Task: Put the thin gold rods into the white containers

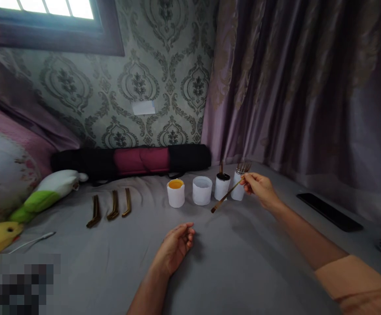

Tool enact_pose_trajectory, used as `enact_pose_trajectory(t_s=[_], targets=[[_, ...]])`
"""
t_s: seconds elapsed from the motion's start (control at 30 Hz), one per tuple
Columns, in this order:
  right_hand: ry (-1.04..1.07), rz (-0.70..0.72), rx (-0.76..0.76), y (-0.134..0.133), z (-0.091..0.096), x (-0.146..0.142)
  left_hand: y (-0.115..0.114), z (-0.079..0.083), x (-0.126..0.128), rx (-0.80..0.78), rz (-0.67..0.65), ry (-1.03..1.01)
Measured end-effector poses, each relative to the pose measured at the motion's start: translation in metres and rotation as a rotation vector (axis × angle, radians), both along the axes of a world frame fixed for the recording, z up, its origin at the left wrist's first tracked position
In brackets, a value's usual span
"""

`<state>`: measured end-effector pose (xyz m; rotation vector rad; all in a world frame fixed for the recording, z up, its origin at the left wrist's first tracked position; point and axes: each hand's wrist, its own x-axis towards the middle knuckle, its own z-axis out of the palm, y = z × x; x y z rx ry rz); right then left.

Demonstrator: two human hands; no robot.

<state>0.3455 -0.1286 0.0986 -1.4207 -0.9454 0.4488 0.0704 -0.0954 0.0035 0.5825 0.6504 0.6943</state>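
Observation:
My right hand (259,188) pinches a brown-handled fork (229,191); its tines are up by the rightmost white cup (238,191) and its handle slants down to the left. Several white cups stand in a row on the grey sheet: one with a yellow inside (176,193), an empty one (202,190), and one with a dark inside (222,186) that holds a utensil. My left hand (176,245) rests on the sheet in front of them, fingers loosely curled, holding nothing. Three brown utensils (112,206) lie side by side to the left.
A black and maroon rolled bag (134,160) lies against the patterned wall. Plush toys (47,192) and a floral pillow (3,170) sit at the left, with a white cable (33,242) near them. A dark remote (330,211) lies at the right below purple curtains (291,83).

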Motion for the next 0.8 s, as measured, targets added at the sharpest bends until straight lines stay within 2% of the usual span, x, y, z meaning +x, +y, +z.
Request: enact_pose_trajectory(t_s=[0.3, 0.57, 0.8], targets=[[-0.044, -0.132, 0.068, 0.000, 0.031, 0.028, 0.002, -0.003, 0.000, -0.008, -0.007, -0.010], [-0.103, -0.307, 0.160, 0.003, 0.058, 0.041, 0.000, 0.002, 0.000, -0.021, -0.006, 0.005], [-0.333, -0.375, 0.195, 0.018, 0.072, 0.053, 0.000, 0.003, 0.001, -0.023, -0.005, 0.007]])
